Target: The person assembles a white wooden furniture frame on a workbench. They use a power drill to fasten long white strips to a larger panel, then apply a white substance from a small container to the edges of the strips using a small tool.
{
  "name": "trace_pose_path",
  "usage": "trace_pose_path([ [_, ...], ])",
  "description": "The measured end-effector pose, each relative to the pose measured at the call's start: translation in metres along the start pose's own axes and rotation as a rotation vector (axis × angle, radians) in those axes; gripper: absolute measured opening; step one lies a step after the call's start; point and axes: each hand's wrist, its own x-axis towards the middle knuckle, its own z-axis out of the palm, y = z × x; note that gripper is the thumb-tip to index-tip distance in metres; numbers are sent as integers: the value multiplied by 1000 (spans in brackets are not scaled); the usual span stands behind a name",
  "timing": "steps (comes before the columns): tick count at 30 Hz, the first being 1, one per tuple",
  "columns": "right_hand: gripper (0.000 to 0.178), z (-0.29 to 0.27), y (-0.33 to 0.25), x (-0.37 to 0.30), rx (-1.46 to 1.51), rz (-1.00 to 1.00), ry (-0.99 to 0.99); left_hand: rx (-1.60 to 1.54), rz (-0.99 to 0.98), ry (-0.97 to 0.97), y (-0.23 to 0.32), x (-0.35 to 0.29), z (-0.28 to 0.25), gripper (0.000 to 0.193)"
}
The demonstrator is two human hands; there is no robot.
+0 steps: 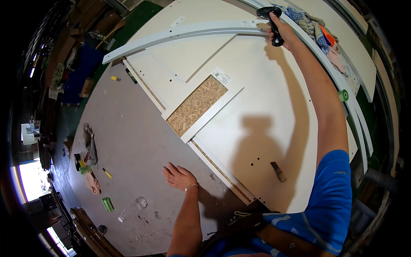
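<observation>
My right hand (284, 30) reaches out to the far right, its fingers wrapped around the handle of a black handheld barcode scanner (266, 11). The scanner's wide head is next to a paper label (248, 23) on a long white strip (188, 31). My left hand (180, 176) is open, fingers spread, over the grey tabletop (137, 150) and holding nothing. Between the hands lie large white panels (274, 90). A small frame with a bare chipboard face (197, 105) and a label (221, 76) rests on them.
A dark brush-like piece (278, 171) lies on the near panel. Yellow cutters (107, 173), a green roll (107, 204), a clear bottle (122, 217) and cloths (90, 145) are scattered at left. Rags (317, 34) and a green tape roll (343, 95) sit at right.
</observation>
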Motion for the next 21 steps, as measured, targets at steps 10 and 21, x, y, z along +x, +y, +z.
trace_pose_path([
  [10, 58, -4, 0, -2, 10, 5, 2, 2, 1, -4, -2, -1, 3, 45],
  [21, 58, -4, 7, -4, 5, -10, -4, 3, 26, 24, -3, -1, 4, 44],
])
